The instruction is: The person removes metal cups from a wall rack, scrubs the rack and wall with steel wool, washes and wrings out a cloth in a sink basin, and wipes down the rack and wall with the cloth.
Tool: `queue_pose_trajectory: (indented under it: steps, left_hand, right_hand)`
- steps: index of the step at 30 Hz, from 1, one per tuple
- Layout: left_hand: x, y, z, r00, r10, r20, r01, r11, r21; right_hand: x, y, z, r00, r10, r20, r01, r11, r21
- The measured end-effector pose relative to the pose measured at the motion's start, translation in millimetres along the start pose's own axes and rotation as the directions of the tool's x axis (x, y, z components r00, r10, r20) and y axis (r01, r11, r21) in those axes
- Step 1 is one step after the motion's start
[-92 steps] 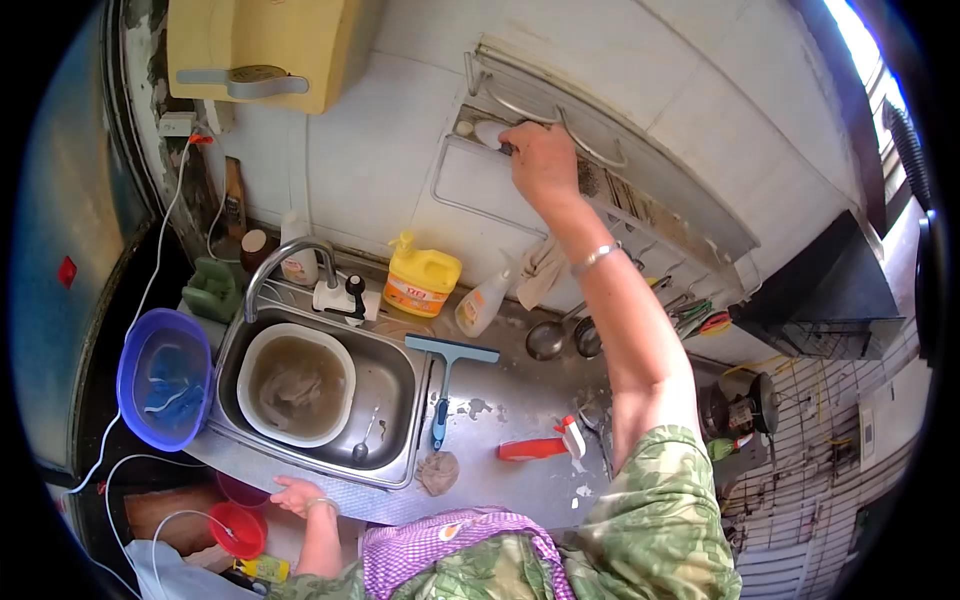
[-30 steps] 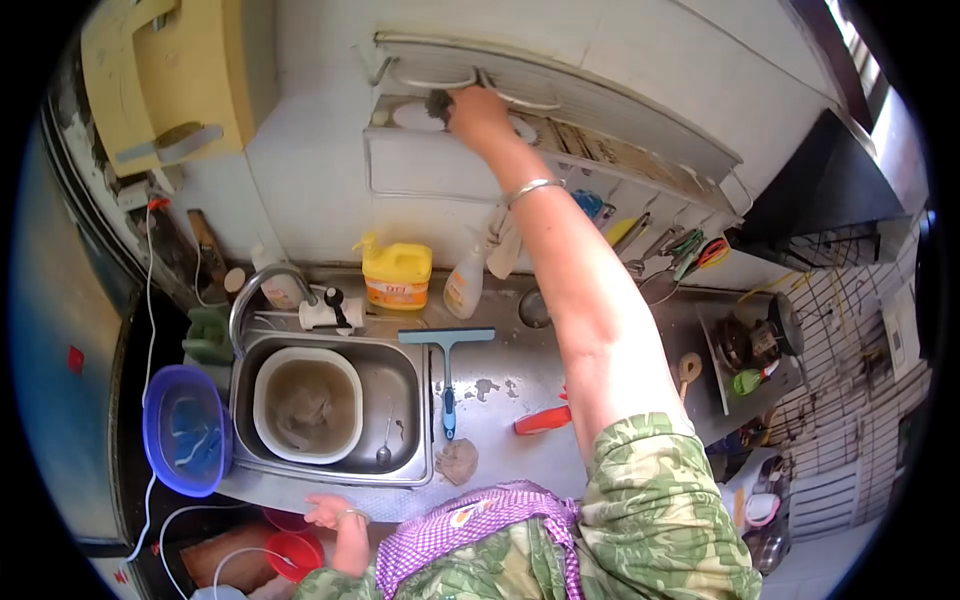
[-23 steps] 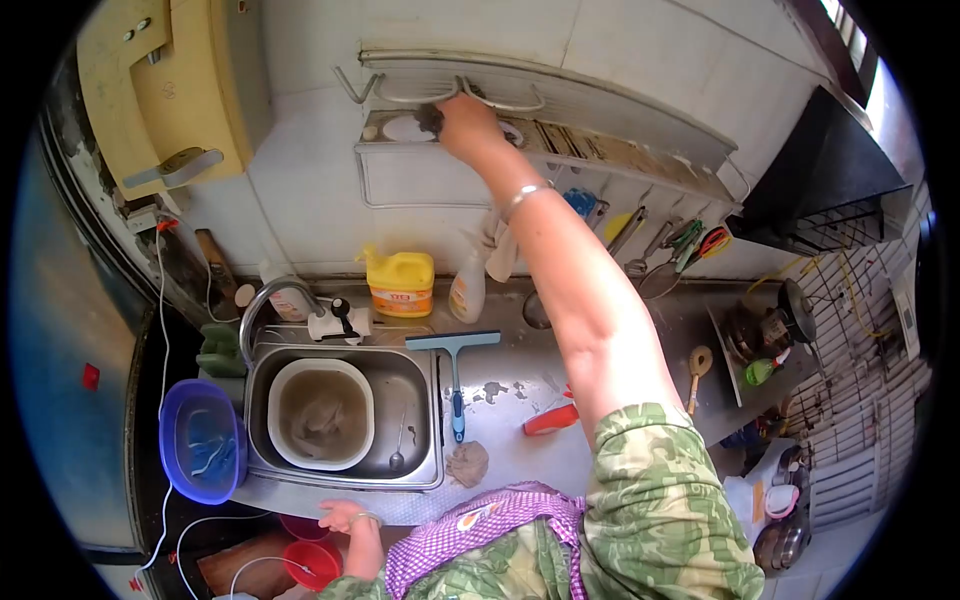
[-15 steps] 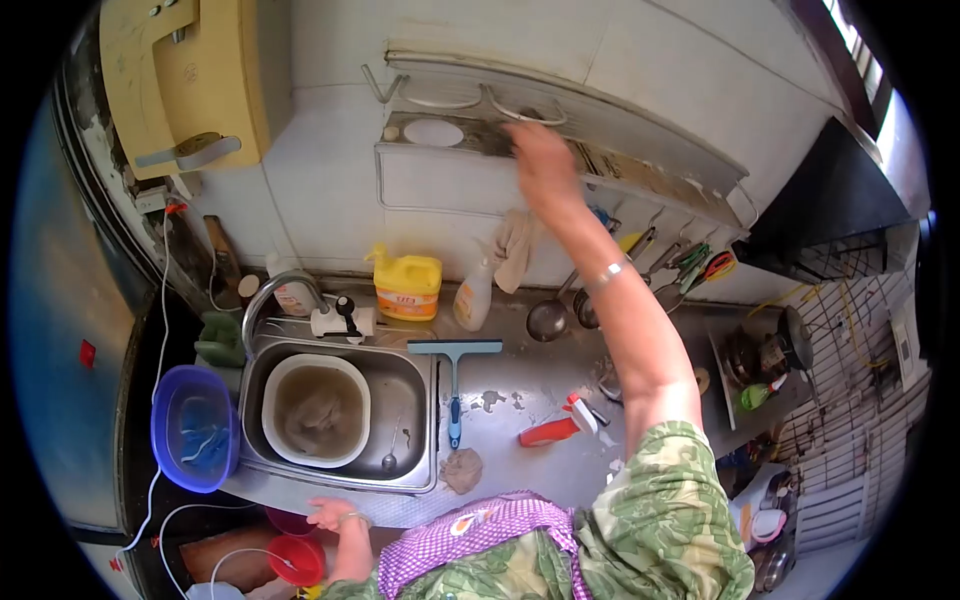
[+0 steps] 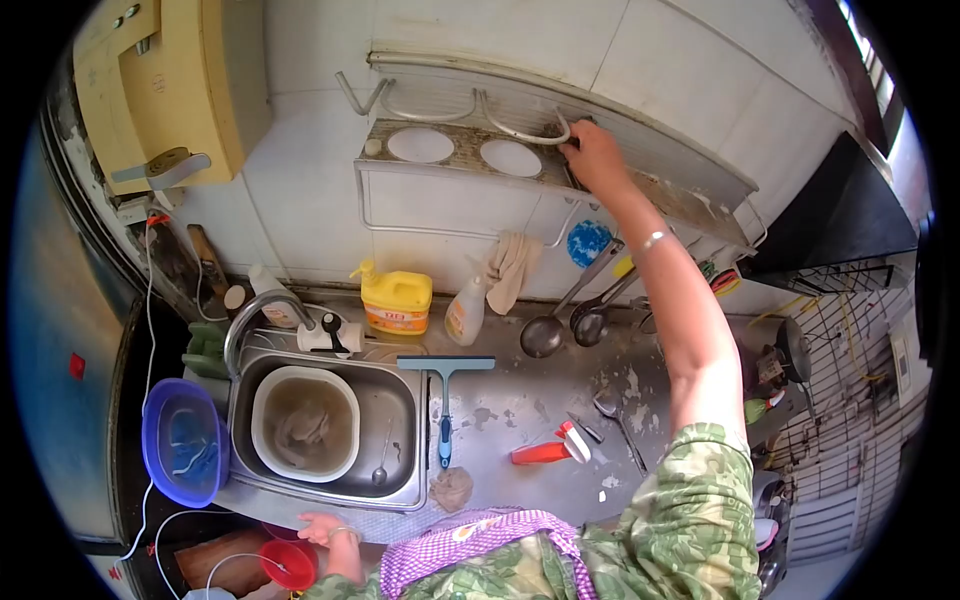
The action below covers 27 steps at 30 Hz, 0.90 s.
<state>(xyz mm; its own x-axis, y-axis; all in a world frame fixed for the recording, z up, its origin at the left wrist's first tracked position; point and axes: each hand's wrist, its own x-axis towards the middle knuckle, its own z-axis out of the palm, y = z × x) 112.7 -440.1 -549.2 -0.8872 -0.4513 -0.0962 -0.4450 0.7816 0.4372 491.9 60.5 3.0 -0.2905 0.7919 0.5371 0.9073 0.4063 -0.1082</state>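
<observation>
My right hand (image 5: 596,158) reaches up to the metal wall shelf (image 5: 455,160), its fingers curled near the ring-shaped rail (image 5: 525,132). What the fingertips hold, if anything, is hidden; a small dark patch shows beside them. Two round holes in the shelf lie left of the hand. Low at the counter's front edge, my left hand (image 5: 322,528) holds nothing, with its fingers apart. It is nearest to the sink (image 5: 425,490) and a red bucket (image 5: 290,565).
In the sink stands a white basin (image 5: 352,440) of murky water with a cloth. A squeegee (image 5: 445,400), a crumpled rag (image 5: 451,488) and a red spray bottle (image 5: 540,453) lie on the counter. Ladles (image 5: 542,337) hang below the shelf. A blue basin (image 5: 150,440) stands at left.
My right hand has moved right along the shelf, uncovering the second round hole. The view has shifted slightly. My left hand stays low at the counter edge.
</observation>
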Motion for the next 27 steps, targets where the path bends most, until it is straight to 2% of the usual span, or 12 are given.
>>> queue_pose_trajectory:
  steps: [1,4,7,10,13,16,19,22,24,26,27]
  left_hand:
    - [1.9,0.1,2.4,1.000,0.006,-0.003,-0.006,1.000,0.005]
    - [2.3,-2.5,2.6,1.000,0.023,-0.004,-0.023,1.000,0.015]
    - [0.7,-2.0,0.1,0.999,0.032,0.002,-0.032,0.999,0.010]
    - [3.0,-4.5,6.4,0.999,0.024,-0.021,-0.024,1.000,0.010]
    - [4.5,-9.0,12.2,0.999,0.022,-0.034,-0.021,1.000,0.016]
    - [8.5,-11.6,18.8,0.999,0.016,-0.043,-0.015,1.000,0.026]
    - [14.8,-16.8,25.3,0.998,0.015,-0.059,-0.013,0.999,0.036]
    - [23.2,-30.1,38.0,0.995,0.032,-0.090,-0.028,0.999,0.046]
    - [26.1,-32.4,44.8,0.990,0.064,-0.128,-0.062,0.998,0.017]
    - [21.2,-24.6,39.9,0.996,0.034,-0.080,-0.026,0.995,0.092]
    - [16.5,-17.0,31.9,0.998,0.019,-0.056,-0.011,0.991,0.130]
  right_hand:
    - [4.9,-7.1,-0.5,0.999,0.041,0.006,-0.041,0.998,-0.037]
    - [-1.8,-23.6,-9.9,0.987,0.150,0.056,-0.156,0.982,0.110]
    - [-3.8,-19.3,-10.8,0.994,0.092,0.062,-0.102,0.977,0.188]
    - [1.1,6.6,-7.7,0.991,-0.100,0.085,0.070,0.950,0.304]
    - [-0.6,25.0,-12.9,0.997,-0.065,0.045,0.043,0.926,0.375]
    - [4.8,-8.4,-18.0,0.964,0.164,0.207,-0.204,0.961,0.187]
    - [12.1,-22.9,8.9,0.922,0.326,0.207,-0.383,0.839,0.386]
    - [11.6,-20.5,7.6,0.940,0.163,0.301,-0.305,0.796,0.523]
    - [9.0,-24.0,11.8,0.948,0.135,0.287,-0.295,0.709,0.640]
    - [10.4,-21.6,18.1,0.987,0.002,0.160,-0.079,0.876,0.475]
    - [6.8,-25.5,14.5,0.988,0.031,0.153,-0.095,0.897,0.432]
